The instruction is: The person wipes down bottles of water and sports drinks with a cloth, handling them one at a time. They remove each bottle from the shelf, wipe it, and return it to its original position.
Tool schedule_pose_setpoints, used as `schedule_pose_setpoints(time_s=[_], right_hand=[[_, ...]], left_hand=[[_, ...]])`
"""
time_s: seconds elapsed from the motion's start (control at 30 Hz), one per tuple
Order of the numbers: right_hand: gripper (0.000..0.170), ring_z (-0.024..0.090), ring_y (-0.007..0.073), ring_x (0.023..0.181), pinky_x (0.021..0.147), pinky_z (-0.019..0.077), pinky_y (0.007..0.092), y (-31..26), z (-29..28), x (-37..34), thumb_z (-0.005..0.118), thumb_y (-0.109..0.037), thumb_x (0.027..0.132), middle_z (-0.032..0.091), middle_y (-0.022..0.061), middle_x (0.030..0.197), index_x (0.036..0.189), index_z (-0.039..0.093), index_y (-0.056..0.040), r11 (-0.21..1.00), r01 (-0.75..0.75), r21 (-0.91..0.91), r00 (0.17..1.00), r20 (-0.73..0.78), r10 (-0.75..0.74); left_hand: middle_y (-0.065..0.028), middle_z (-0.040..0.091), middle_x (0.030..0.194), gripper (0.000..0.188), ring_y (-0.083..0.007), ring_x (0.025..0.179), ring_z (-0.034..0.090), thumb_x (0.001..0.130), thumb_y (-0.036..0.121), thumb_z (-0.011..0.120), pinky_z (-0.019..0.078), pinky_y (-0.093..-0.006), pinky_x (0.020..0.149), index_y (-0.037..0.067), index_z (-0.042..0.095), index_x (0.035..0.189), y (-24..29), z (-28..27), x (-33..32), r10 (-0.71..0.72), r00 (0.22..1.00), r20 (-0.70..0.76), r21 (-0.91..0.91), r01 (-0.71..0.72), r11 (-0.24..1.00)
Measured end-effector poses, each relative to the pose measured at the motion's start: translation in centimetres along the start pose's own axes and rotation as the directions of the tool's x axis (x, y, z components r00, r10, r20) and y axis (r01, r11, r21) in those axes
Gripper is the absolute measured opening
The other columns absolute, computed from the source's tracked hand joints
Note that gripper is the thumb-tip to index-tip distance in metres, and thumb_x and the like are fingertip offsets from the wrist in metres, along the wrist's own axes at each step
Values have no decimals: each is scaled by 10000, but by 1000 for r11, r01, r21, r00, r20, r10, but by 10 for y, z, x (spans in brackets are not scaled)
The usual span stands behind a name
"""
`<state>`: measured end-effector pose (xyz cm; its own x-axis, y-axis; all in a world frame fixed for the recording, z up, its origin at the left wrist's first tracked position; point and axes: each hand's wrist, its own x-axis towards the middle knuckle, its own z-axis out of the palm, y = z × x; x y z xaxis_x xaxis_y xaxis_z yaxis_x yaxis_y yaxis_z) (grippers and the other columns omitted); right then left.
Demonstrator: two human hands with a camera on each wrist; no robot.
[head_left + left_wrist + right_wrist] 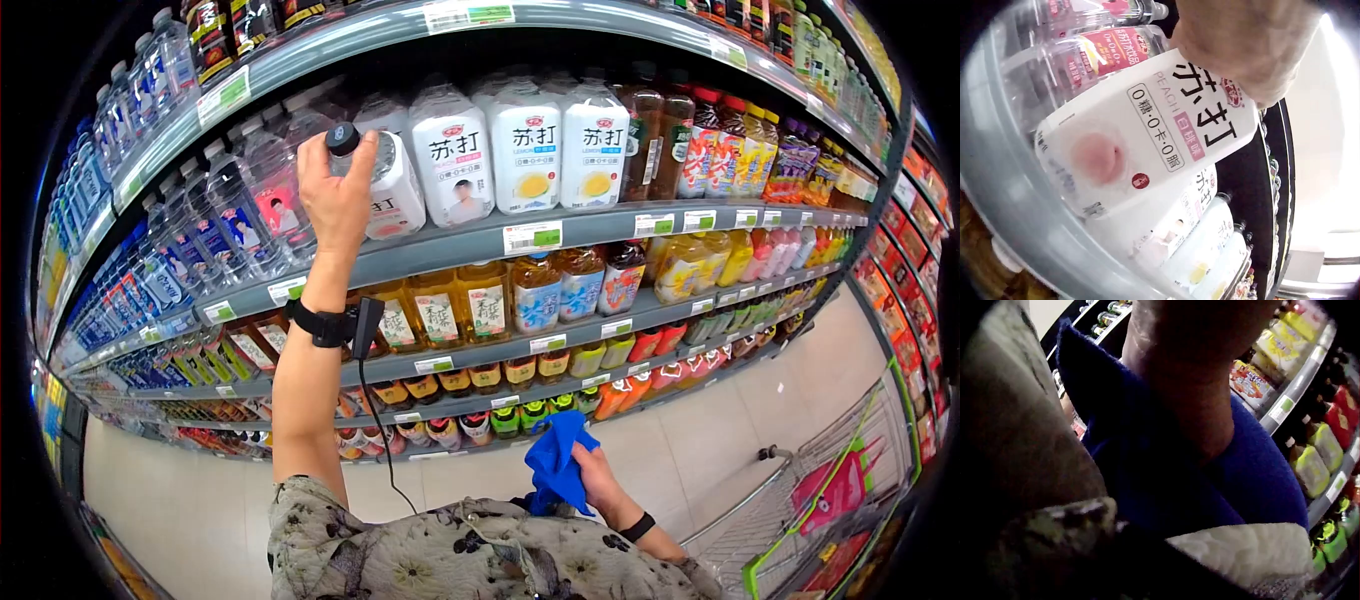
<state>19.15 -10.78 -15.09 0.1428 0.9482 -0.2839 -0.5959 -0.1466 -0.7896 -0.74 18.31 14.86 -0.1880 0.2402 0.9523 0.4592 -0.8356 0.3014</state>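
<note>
One white bottle (398, 190) leaned at the front of the shelf (440, 249), the left hand's (337, 198) fingers clamped round its black cap (342, 138). It was gripped but not yet upright, so the handling seemed part-done. Three white bottles (526, 150) stood alongside. The right hand's (600, 480) fingers gripped one blue cloth (556, 462).

Tilted white bottle (1147, 134): 苏打, PEACH, 白桃味, 0糖·0卡·0脂 | lemon-pictured bottles (527, 155): 苏打, apparently LEMON
</note>
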Motion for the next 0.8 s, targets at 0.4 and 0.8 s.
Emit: schedule_pose_setpoints(time_s=[0.4, 0.8], right_hand=[[263, 539, 196, 983, 894, 408, 368, -79, 78, -5, 510, -181, 900, 571, 84, 1055, 1095, 527, -6, 624, 741, -248, 636, 555, -536], [567, 489, 280, 1071, 946, 370, 406, -110, 157, -21, 666, -271, 759, 521, 99, 1134, 1235, 440, -61, -197, 771, -605, 485, 759, -434]], left_hand=[[-133, 565, 1088, 261, -187, 980, 541, 862, 146, 490, 399, -326, 911, -28, 537, 1051, 81, -98, -40, -146, 986, -78, -574, 75, 815], [-102, 578, 944, 291, -211, 903, 573, 656, 20, 717, 448, -313, 812, 26, 578, 912, 128, -104, -167, -417, 789, 452, -282, 570, 772]])
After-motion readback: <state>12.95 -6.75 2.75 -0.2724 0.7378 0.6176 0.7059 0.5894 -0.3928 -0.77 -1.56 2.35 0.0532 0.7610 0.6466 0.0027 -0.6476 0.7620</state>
